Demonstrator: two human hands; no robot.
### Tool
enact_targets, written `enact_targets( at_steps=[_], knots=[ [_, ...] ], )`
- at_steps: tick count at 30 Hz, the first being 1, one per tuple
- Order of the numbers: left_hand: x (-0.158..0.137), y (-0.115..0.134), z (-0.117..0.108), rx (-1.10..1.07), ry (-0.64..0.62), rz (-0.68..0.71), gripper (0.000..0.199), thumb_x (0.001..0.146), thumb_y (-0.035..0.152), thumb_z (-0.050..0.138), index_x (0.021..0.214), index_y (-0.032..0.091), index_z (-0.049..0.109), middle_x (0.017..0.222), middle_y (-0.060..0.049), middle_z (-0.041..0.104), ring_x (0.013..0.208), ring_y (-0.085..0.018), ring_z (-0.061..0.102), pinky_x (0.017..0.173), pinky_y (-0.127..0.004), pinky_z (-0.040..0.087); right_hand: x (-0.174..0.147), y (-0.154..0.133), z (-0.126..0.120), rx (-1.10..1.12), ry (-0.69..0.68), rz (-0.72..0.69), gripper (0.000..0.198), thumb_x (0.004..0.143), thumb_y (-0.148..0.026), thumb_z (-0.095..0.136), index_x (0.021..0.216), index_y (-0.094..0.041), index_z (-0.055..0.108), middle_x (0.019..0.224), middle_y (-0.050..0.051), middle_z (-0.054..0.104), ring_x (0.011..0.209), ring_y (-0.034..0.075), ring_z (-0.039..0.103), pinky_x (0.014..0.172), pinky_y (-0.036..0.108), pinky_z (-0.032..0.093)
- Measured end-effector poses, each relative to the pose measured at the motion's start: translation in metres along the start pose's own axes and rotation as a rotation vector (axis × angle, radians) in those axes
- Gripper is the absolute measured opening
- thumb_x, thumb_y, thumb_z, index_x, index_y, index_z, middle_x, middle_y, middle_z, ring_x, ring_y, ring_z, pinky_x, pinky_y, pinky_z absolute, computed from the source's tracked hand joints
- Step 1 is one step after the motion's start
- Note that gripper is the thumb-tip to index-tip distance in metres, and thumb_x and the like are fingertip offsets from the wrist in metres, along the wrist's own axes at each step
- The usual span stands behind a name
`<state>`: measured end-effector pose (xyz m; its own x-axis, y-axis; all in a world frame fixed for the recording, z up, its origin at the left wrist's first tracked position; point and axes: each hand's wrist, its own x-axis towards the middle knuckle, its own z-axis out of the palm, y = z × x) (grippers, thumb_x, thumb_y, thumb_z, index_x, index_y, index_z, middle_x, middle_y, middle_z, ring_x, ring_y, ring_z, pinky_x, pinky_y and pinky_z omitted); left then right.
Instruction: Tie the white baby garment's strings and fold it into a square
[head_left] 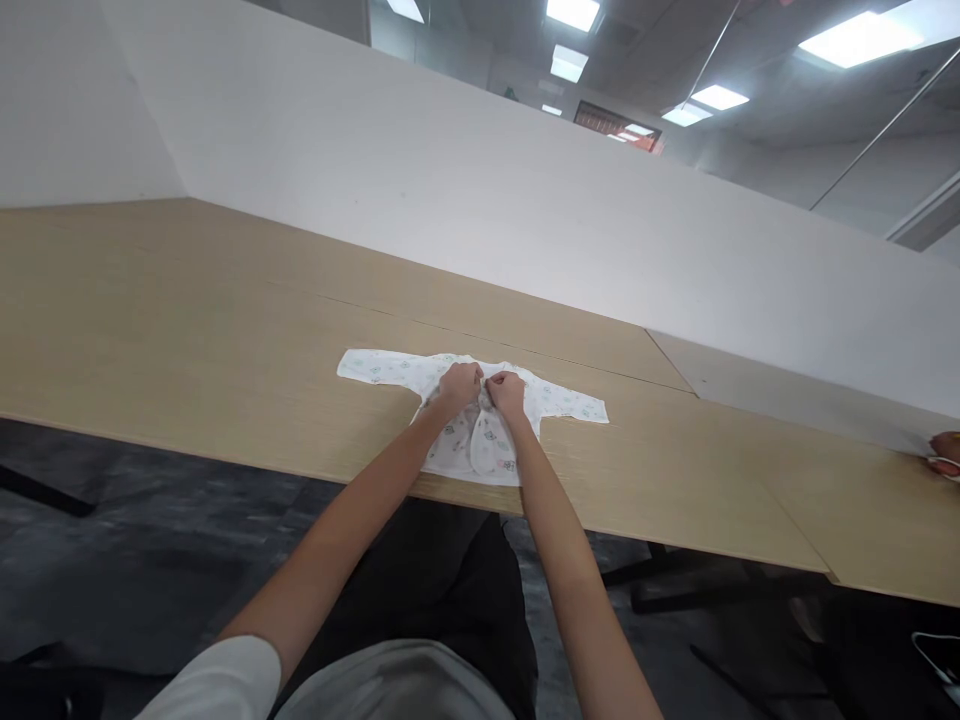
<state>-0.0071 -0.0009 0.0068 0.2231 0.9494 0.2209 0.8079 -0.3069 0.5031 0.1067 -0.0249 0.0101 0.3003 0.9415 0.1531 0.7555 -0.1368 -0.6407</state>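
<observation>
A small white baby shirt (491, 445) with a scattered print lies on the table, its long sleeves spread out to both sides. My left hand (460, 385) is closed at the upper middle of the shirt, fingers pinching its front edge. Close beside it, my right hand (507, 392) pinches the fabric on the other side of the front opening. Below the hands the front panels hang slightly apart and look bunched. Whether a tie or a snap sits between the fingertips is too small to make out.
The long light-wood table (225, 330) runs across the view, with seams between its panels. A white partition (420, 200) rises behind it, topped by glass. At the far right edge lies a partly visible brownish object (946, 447). Dark floor and table legs show below.
</observation>
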Motion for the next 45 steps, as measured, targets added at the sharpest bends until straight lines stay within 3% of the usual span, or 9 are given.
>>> enact_targets(
  at_steps=[5, 8, 13, 19, 23, 29, 37, 41, 45],
  knots=[
    [-0.007, 0.007, -0.010, 0.236, -0.094, -0.022, 0.030, 0.085, 0.020, 0.042, 0.096, 0.011, 0.068, 0.099, -0.017, 0.067, 0.097, -0.029, 0.062, 0.080, -0.036, 0.049, -0.010, -0.006, -0.003, -0.284, -0.006, -0.091, 0.021, 0.087, -0.019, 0.048, 0.094, -0.015, 0.067, 0.095, 0.009, 0.068, 0.089, 0.018, 0.061, 0.072, 0.024, 0.042],
    [-0.014, 0.002, -0.016, 0.158, -0.173, 0.011, 0.028, 0.082, 0.022, 0.044, 0.091, 0.014, 0.069, 0.096, -0.013, 0.069, 0.093, -0.026, 0.063, 0.078, -0.032, 0.049, -0.020, -0.008, -0.009, -0.313, -0.067, -0.121, 0.020, 0.089, -0.027, 0.050, 0.092, -0.016, 0.067, 0.095, 0.010, 0.067, 0.089, 0.019, 0.061, 0.071, 0.024, 0.041],
    [-0.026, -0.019, -0.019, -0.090, -0.183, 0.173, 0.028, 0.073, 0.015, 0.047, 0.085, 0.018, 0.071, 0.086, -0.005, 0.069, 0.082, -0.019, 0.062, 0.074, -0.025, 0.047, -0.039, -0.007, -0.017, -0.273, -0.178, -0.168, 0.029, 0.088, -0.043, 0.051, 0.088, -0.018, 0.066, 0.093, 0.008, 0.067, 0.089, 0.019, 0.060, 0.068, 0.024, 0.040],
    [-0.029, -0.026, -0.015, -0.179, -0.176, 0.232, 0.025, 0.069, 0.015, 0.049, 0.079, 0.019, 0.072, 0.074, -0.003, 0.066, 0.072, -0.016, 0.059, 0.070, -0.023, 0.046, -0.048, -0.009, -0.020, -0.357, -0.182, -0.198, 0.021, 0.087, -0.032, 0.051, 0.098, -0.017, 0.062, 0.100, 0.009, 0.065, 0.094, 0.020, 0.059, 0.071, 0.026, 0.040],
    [-0.031, -0.024, -0.012, -0.107, -0.116, 0.273, 0.023, 0.073, 0.019, 0.050, 0.081, 0.019, 0.071, 0.076, -0.004, 0.065, 0.074, -0.018, 0.059, 0.072, -0.026, 0.046, -0.048, -0.010, -0.019, -0.399, -0.161, -0.173, 0.020, 0.085, -0.024, 0.049, 0.100, -0.017, 0.061, 0.101, 0.009, 0.065, 0.095, 0.021, 0.059, 0.071, 0.027, 0.041],
    [-0.033, -0.018, -0.010, -0.020, -0.069, 0.335, 0.026, 0.077, 0.021, 0.049, 0.090, 0.020, 0.072, 0.080, -0.006, 0.064, 0.082, -0.021, 0.058, 0.080, -0.030, 0.045, -0.047, -0.011, -0.017, -0.452, -0.104, -0.148, 0.026, 0.089, -0.024, 0.043, 0.096, -0.013, 0.066, 0.100, 0.014, 0.066, 0.094, 0.024, 0.061, 0.074, 0.029, 0.043],
    [-0.032, -0.010, -0.008, -0.096, -0.085, 0.327, 0.023, 0.078, 0.023, 0.053, 0.086, 0.020, 0.075, 0.087, -0.008, 0.069, 0.082, -0.021, 0.060, 0.083, -0.031, 0.046, -0.040, -0.001, -0.027, -0.381, -0.130, -0.178, 0.019, 0.082, -0.021, 0.051, 0.082, -0.015, 0.070, 0.096, 0.012, 0.067, 0.088, 0.020, 0.062, 0.069, 0.025, 0.041],
    [-0.032, -0.011, -0.006, -0.175, -0.076, 0.324, 0.024, 0.073, 0.016, 0.054, 0.085, 0.021, 0.074, 0.085, -0.004, 0.071, 0.078, -0.018, 0.062, 0.079, -0.028, 0.047, -0.036, 0.004, -0.030, -0.228, -0.161, -0.154, 0.011, 0.075, -0.020, 0.059, 0.071, -0.015, 0.068, 0.078, 0.006, 0.068, 0.074, 0.015, 0.059, 0.061, 0.021, 0.037],
    [-0.034, -0.009, -0.008, -0.312, -0.058, 0.237, 0.025, 0.070, 0.013, 0.055, 0.084, 0.020, 0.074, 0.081, -0.001, 0.072, 0.074, -0.015, 0.063, 0.075, -0.025, 0.048, -0.035, 0.002, -0.033, -0.013, -0.179, -0.075, 0.017, 0.072, -0.017, 0.055, 0.056, -0.014, 0.060, 0.055, -0.002, 0.055, 0.059, 0.010, 0.051, 0.053, 0.018, 0.031]
  ],
)
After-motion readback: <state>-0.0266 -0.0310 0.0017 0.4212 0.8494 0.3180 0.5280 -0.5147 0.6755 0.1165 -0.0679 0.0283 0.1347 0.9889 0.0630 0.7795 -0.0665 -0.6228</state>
